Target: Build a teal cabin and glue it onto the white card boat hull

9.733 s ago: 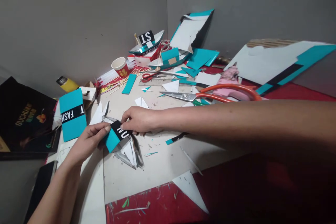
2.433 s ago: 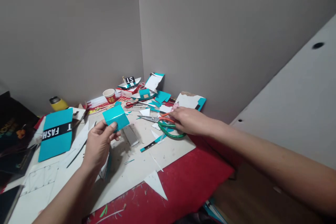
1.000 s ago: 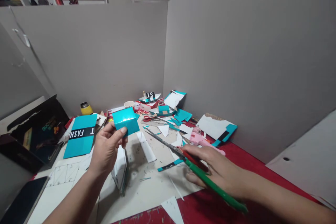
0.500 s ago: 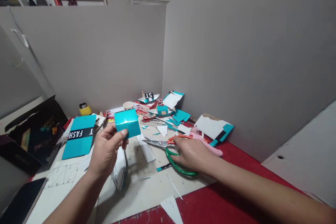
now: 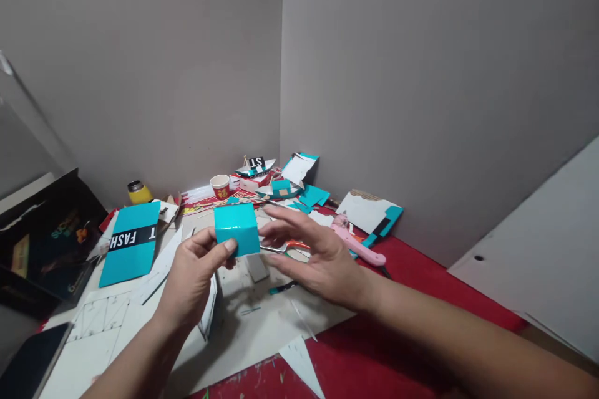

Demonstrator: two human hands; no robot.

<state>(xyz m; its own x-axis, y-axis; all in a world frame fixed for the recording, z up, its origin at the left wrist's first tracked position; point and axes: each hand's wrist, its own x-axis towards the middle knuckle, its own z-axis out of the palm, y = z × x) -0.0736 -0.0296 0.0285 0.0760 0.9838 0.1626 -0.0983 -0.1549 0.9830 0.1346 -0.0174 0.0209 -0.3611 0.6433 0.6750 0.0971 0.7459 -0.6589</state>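
Note:
A small glossy teal piece of cardboard [image 5: 237,229], creased across its middle, is pinched between the thumb and fingers of my left hand [image 5: 196,271]. My right hand [image 5: 322,255] is beside the card's right edge with its fingers apart, holding nothing; whether a fingertip touches the card I cannot tell. Scissors [image 5: 297,245] with an orange handle lie on the work board under my right hand, which hides most of them. A folded white card [image 5: 209,312] stands partly hidden beyond my left wrist.
Two small card boats [image 5: 256,166] sit at the back near a paper cup [image 5: 219,186]. A pink glue gun [image 5: 360,246] lies to the right. At left are a teal printed card [image 5: 131,246], a yellow jar [image 5: 140,192] and a black box [image 5: 51,237]. Grey panels enclose the table.
My right hand has let go of the scissors, which now lie on the board, and has moved toward the teal card. The card has shifted slightly right in my left hand.

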